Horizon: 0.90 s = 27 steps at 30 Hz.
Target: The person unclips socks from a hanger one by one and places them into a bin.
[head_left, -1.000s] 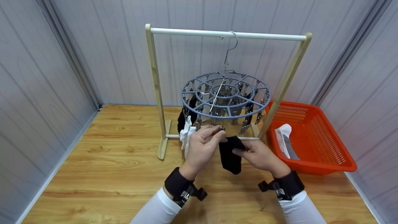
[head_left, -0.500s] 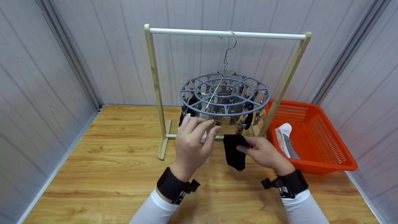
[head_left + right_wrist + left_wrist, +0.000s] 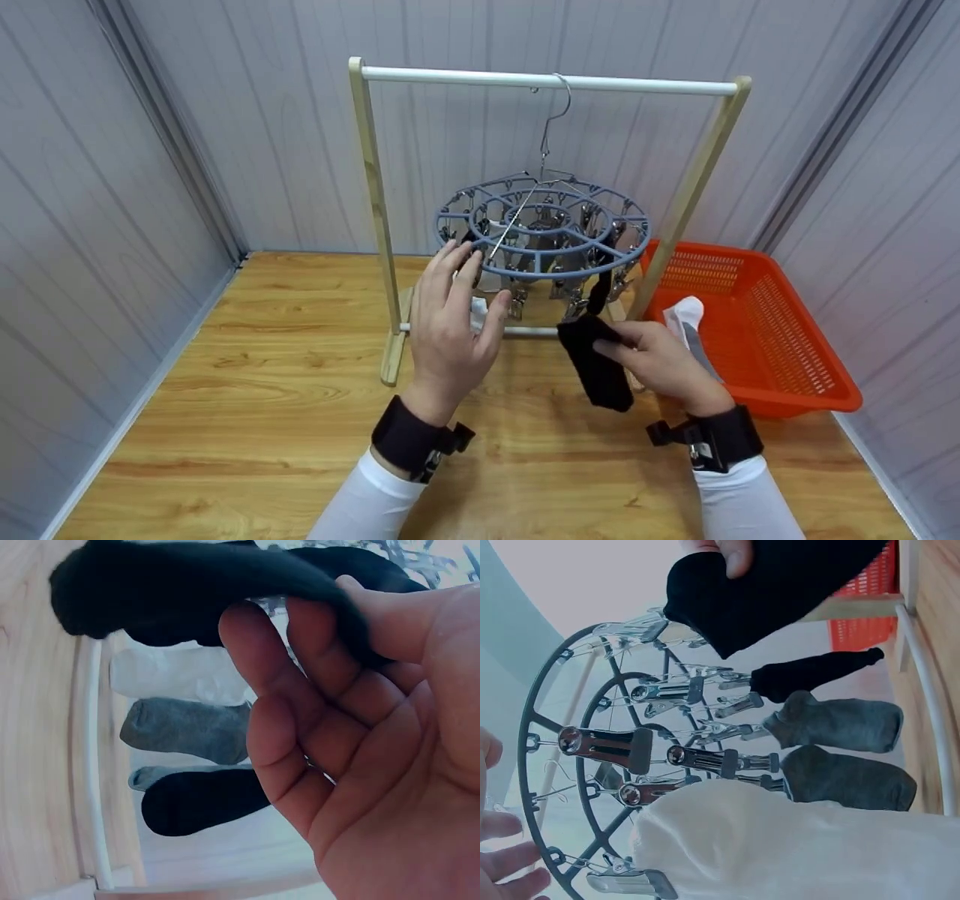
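A round blue-grey clip hanger (image 3: 544, 232) hangs by its hook from the white rod (image 3: 637, 86) of a wooden rack. My left hand (image 3: 474, 294) is raised at the hanger's left rim, fingers straight and spread, holding nothing; its fingertips (image 3: 502, 870) show beside the ring. To the right and lower, my right hand (image 3: 611, 351) pinches a black sock (image 3: 600, 371) between thumb and fingers, just below the front clips. The held black sock (image 3: 187, 592) drapes over my fingers (image 3: 300, 712). A white sock (image 3: 780, 847), grey socks (image 3: 840, 724) and a black sock (image 3: 810, 671) hang from clips.
An orange basket (image 3: 780, 352) stands on the wooden floor at the right, with a white sock (image 3: 684, 319) inside. The rack's wooden posts (image 3: 375, 225) and low crossbar stand just behind my hands. Grey wall panels close in on three sides.
My left hand let go of the front clip, opened and rose to the hanger's left rim. My right hand carried the black sock to the right. The hanger swung slightly.
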Each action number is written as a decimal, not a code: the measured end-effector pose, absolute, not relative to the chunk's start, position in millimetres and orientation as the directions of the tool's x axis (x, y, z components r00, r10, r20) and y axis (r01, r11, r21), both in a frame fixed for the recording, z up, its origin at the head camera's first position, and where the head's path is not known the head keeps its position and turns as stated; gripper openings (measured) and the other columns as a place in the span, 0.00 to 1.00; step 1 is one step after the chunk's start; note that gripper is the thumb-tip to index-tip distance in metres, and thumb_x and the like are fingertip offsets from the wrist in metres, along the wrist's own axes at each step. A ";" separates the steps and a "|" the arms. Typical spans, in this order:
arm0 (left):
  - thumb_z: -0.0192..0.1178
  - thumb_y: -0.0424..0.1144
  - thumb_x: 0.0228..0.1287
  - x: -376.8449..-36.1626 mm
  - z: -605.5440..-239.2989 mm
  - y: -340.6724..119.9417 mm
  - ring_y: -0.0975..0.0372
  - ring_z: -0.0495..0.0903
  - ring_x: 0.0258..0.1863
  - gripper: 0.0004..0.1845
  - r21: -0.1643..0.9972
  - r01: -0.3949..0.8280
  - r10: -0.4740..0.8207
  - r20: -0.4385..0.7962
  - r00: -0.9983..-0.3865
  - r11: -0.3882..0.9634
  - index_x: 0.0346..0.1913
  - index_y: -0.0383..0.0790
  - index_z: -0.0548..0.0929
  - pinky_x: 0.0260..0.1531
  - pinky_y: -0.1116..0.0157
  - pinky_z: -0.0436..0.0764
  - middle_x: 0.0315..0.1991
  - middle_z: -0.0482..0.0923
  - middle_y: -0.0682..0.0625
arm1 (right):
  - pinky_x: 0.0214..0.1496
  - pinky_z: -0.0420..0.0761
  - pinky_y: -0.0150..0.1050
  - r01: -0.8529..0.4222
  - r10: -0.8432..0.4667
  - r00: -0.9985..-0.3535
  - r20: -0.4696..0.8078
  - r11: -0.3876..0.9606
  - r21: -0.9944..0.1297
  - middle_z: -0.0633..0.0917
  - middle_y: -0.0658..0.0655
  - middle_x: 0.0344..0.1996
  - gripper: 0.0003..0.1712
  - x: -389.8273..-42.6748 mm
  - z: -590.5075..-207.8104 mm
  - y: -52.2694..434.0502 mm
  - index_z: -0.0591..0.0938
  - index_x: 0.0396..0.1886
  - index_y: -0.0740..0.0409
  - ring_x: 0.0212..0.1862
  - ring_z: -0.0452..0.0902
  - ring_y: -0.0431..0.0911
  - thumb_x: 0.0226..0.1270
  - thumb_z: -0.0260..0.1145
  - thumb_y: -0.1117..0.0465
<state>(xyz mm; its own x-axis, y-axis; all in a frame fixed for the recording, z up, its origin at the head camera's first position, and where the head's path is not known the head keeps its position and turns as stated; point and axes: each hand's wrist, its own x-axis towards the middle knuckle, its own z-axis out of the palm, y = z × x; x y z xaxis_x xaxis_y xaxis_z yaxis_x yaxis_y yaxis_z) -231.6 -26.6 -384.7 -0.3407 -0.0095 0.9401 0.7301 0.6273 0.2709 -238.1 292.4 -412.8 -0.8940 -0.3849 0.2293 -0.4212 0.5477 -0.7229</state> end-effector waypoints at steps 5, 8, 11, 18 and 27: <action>0.66 0.46 0.80 -232.9 -387.3 -25.6 0.42 0.76 0.75 0.26 0.270 0.722 -0.001 0.937 -0.350 0.637 0.68 0.27 0.84 0.80 0.45 0.70 0.69 0.82 0.35 | 0.49 0.86 0.35 -0.359 -0.361 -0.916 0.175 0.543 -0.759 0.93 0.54 0.46 0.10 -237.5 -408.3 300.8 0.94 0.51 0.56 0.44 0.88 0.46 0.83 0.72 0.55; 0.66 0.45 0.80 -232.3 -387.6 -25.6 0.42 0.76 0.75 0.26 0.268 0.723 0.008 0.935 -0.354 0.637 0.68 0.27 0.85 0.80 0.46 0.70 0.69 0.82 0.35 | 0.52 0.85 0.34 -0.337 -0.358 -0.921 0.153 0.535 -0.775 0.94 0.55 0.46 0.11 -238.4 -406.6 307.5 0.94 0.51 0.56 0.46 0.88 0.47 0.83 0.71 0.55; 0.66 0.44 0.80 -231.7 -387.4 -25.5 0.42 0.76 0.75 0.25 0.266 0.724 0.024 0.932 -0.363 0.637 0.68 0.27 0.84 0.80 0.46 0.70 0.69 0.82 0.35 | 0.55 0.85 0.34 -0.333 -0.353 -0.923 0.155 0.525 -0.783 0.94 0.54 0.47 0.11 -239.5 -404.8 315.4 0.94 0.52 0.55 0.48 0.89 0.46 0.84 0.70 0.55; 0.67 0.44 0.80 -231.2 -388.6 -24.3 0.43 0.75 0.76 0.25 0.267 0.734 0.038 0.928 -0.370 0.625 0.67 0.28 0.85 0.80 0.45 0.70 0.68 0.82 0.35 | 0.56 0.85 0.29 -0.285 -0.233 -0.954 0.188 0.516 -0.808 0.94 0.59 0.50 0.16 -236.7 -401.1 336.5 0.92 0.60 0.59 0.49 0.91 0.43 0.84 0.71 0.55; 0.68 0.43 0.79 -228.6 -387.1 -23.9 0.42 0.75 0.76 0.24 0.261 0.733 0.054 0.925 -0.376 0.628 0.68 0.28 0.85 0.81 0.46 0.69 0.68 0.82 0.35 | 0.44 0.86 0.31 -0.213 0.106 -0.950 0.292 0.463 -0.860 0.94 0.55 0.43 0.23 -239.0 -400.3 357.4 0.89 0.58 0.68 0.42 0.89 0.40 0.84 0.71 0.50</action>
